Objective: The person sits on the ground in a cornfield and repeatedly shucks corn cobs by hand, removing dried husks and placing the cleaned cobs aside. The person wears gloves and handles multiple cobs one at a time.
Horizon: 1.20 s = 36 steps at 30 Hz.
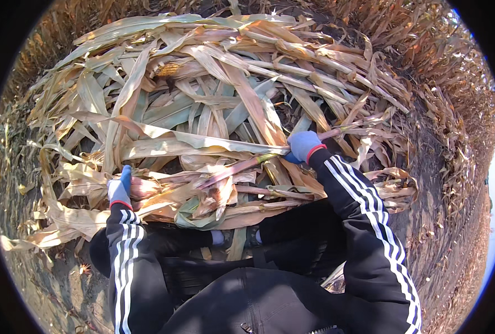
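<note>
My right hand (304,146), in a blue and light grey glove, is closed around a dry corn stalk (235,170). The stalk is purplish with a green stretch and runs on past the fist to the upper right. A long, pale corn leaf (214,142) reaches leftward from the same hand. At the left, my gloved left hand (120,190) is wrapped around the end of a husk-covered corn ear (144,188), its thumb pointing up. The fingers under the ear are mostly hidden. Loose husk (220,196) hangs near the middle, close to my legs.
A wide heap of dry corn stalks and leaves (214,104) lies before me. Within it, a partly bare yellow cob (167,69) shows. Standing dry corn (414,37) borders the far side, and bare soil (427,250) lies to the right. My bent legs (306,234) are against the heap's near edge.
</note>
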Each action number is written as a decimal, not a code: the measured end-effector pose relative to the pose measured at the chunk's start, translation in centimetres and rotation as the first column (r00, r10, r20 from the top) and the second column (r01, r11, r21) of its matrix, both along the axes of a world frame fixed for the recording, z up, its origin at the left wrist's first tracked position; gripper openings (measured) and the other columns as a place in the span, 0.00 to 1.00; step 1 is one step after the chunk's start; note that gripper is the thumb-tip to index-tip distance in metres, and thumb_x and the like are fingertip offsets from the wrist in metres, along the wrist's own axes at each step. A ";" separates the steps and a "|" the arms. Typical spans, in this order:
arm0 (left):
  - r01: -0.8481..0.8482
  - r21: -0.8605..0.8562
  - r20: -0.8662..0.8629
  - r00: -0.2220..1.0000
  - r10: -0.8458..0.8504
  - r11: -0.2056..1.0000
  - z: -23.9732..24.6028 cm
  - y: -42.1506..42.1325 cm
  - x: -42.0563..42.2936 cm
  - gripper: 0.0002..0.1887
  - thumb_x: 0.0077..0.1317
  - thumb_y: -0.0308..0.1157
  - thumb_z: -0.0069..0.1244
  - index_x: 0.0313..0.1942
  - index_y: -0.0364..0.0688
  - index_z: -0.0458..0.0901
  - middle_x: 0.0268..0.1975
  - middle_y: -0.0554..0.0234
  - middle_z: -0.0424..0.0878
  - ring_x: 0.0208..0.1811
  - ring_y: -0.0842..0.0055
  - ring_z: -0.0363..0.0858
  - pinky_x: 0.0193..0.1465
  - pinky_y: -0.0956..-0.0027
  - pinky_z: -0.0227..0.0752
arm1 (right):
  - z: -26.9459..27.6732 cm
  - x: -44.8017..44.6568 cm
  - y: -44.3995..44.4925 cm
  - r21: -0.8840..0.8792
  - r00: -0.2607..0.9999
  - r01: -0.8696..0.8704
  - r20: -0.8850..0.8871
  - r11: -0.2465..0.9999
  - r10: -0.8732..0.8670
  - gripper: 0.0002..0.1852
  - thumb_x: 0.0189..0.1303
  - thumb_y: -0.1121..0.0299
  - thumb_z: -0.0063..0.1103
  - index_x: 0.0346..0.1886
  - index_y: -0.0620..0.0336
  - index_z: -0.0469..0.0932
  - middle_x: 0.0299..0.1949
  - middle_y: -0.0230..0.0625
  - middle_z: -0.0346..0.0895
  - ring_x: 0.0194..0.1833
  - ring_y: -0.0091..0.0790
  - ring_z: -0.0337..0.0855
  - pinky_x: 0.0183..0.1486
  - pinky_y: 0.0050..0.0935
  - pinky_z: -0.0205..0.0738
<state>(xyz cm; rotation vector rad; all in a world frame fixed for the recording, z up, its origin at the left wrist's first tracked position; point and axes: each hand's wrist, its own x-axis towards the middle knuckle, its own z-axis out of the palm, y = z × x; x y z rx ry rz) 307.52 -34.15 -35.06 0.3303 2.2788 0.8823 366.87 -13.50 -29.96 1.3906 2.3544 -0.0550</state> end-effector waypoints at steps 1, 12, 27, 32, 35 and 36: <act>0.047 0.056 0.150 0.987 -0.054 0.997 -0.2 -0.3 0.5 0.35 0.68 0.62 0.57 0.36 0.30 0.92 0.32 0.40 0.91 0.30 0.52 0.88 0.42 0.54 0.82 | 0.3 -0.4 -1.0 -0.004 0.998 0.043 0.047 0.999 -0.043 0.21 0.60 0.46 0.66 0.37 0.54 0.93 0.38 0.45 0.93 0.39 0.52 0.95 0.42 0.52 0.85; 0.229 0.676 -0.382 0.922 0.067 0.700 2.9 6.5 7.1 0.37 0.71 0.45 0.69 0.67 0.26 0.72 0.58 0.45 0.85 0.58 0.63 0.83 0.67 0.61 0.74 | 1.6 1.1 -8.2 -0.116 0.959 0.240 0.183 0.964 -0.217 0.25 0.54 0.46 0.77 0.46 0.55 0.92 0.47 0.48 0.92 0.49 0.51 0.94 0.53 0.49 0.85; 0.883 0.205 -0.922 0.319 -0.221 0.422 10.7 8.0 26.6 0.31 0.68 0.35 0.65 0.70 0.42 0.78 0.52 0.51 0.81 0.54 0.55 0.81 0.57 0.55 0.77 | -12.2 -13.4 -9.1 -0.535 0.431 0.138 -0.725 0.833 -0.537 0.23 0.79 0.47 0.52 0.56 0.55 0.86 0.54 0.56 0.87 0.56 0.60 0.87 0.57 0.49 0.80; 0.969 0.064 -0.941 0.138 -0.308 0.237 9.0 8.5 29.0 0.30 0.63 0.33 0.66 0.68 0.50 0.84 0.52 0.52 0.81 0.55 0.55 0.81 0.56 0.55 0.79 | -10.5 -12.9 -8.1 -0.501 0.178 0.344 -0.796 0.794 -0.579 0.20 0.81 0.57 0.55 0.63 0.62 0.81 0.52 0.40 0.87 0.50 0.40 0.88 0.56 0.38 0.80; 0.783 0.485 -0.795 0.581 -0.177 0.390 6.6 9.6 24.4 0.24 0.70 0.22 0.58 0.67 0.40 0.84 0.57 0.50 0.85 0.58 0.58 0.84 0.61 0.61 0.81 | -4.4 -13.8 -8.2 -0.468 -0.357 0.327 -0.866 0.821 -0.352 0.19 0.82 0.62 0.58 0.65 0.66 0.78 0.54 0.37 0.81 0.53 0.28 0.83 0.58 0.29 0.78; 0.699 0.590 -0.686 0.698 -0.205 0.404 5.7 9.8 23.3 0.24 0.71 0.19 0.55 0.66 0.39 0.84 0.59 0.51 0.86 0.59 0.63 0.85 0.62 0.63 0.81 | -2.6 -15.0 -7.9 -0.458 -0.425 0.227 -0.841 0.859 -0.336 0.20 0.82 0.61 0.58 0.67 0.64 0.77 0.55 0.37 0.81 0.54 0.29 0.84 0.58 0.30 0.78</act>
